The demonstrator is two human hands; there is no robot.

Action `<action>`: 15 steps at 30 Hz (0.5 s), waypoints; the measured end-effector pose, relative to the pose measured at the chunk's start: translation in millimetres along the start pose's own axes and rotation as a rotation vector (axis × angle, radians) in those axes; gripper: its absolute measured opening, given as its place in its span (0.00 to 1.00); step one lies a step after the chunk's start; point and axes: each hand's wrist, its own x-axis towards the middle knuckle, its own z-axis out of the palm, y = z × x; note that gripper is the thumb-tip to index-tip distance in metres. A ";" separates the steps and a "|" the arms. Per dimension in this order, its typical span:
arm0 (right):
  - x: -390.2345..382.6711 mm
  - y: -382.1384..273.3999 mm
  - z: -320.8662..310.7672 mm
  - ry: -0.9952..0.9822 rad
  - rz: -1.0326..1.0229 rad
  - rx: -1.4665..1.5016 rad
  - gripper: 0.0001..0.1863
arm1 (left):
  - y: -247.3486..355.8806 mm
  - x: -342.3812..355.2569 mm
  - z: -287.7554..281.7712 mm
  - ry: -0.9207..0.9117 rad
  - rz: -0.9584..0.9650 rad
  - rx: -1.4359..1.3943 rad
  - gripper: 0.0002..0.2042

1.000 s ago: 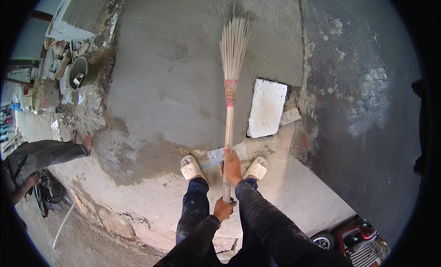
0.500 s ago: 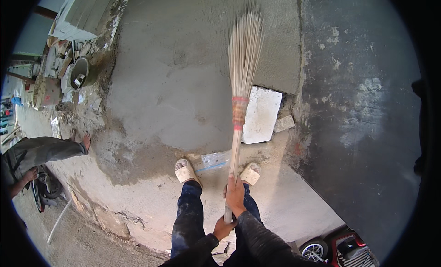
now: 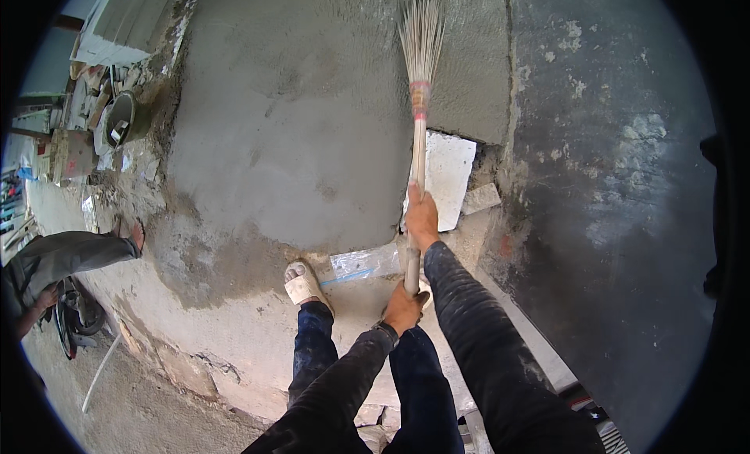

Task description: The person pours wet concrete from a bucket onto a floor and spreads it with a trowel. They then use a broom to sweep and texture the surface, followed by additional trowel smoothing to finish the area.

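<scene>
Both my hands grip a long-handled stick broom (image 3: 420, 103), its pale bristles fanned out over wet grey concrete (image 3: 289, 134) at the far side. My right hand (image 3: 423, 217) is wrapped round the middle of the handle. Lower down, my left hand (image 3: 404, 308) closes round the handle's near end. Beneath the handle lies a white block (image 3: 448, 177), partly hidden by it. Whether the bristle tips press on the concrete I cannot tell. A clear plastic bag (image 3: 364, 263) with a blue strip lies on the ground by my left sandal (image 3: 300, 286).
A dark wall (image 3: 601, 181) borders the concrete on the right. A small brick piece (image 3: 480, 198) rests beside the white block. At the left are a bucket (image 3: 125, 118), rubble and stacked blocks (image 3: 129, 24). Another person's leg (image 3: 86, 252) reaches in there, above a pale pipe (image 3: 101, 372).
My hands have pushed the broom forward, away from me, so its bristles reach farther over the concrete. My arms are more stretched out. Both hands keep their hold.
</scene>
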 end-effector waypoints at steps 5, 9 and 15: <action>-51.8 42.2 -27.3 -0.235 0.239 0.180 0.40 | -52.0 -30.7 18.4 -0.057 -0.131 -0.032 0.16; -85.5 48.0 -65.8 -0.343 0.367 0.263 0.40 | -79.3 -76.2 35.3 -0.042 -0.170 -0.024 0.13; -154.6 104.1 -169.8 -0.243 0.399 0.275 0.34 | -87.8 -149.4 38.2 -0.434 -0.077 0.255 0.40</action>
